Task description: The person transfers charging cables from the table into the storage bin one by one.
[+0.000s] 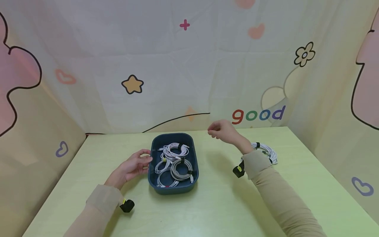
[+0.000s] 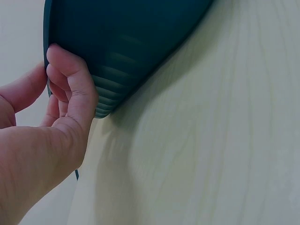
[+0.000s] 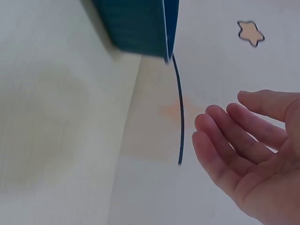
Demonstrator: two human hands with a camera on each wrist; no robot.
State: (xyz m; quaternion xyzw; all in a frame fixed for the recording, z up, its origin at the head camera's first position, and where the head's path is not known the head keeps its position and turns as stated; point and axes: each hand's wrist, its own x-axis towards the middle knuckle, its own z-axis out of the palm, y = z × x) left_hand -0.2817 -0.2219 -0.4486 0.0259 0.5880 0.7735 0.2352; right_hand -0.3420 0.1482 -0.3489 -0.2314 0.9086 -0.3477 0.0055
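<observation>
Cables in the box could spill if my left grip, pinching it, tugs; right grip hangs loose, empty.

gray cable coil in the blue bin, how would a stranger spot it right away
On the table sits a dark blue bin. In its near right part lies the gray cable coil. Its duller gray sets it apart from the whiter coils beside it.
</observation>
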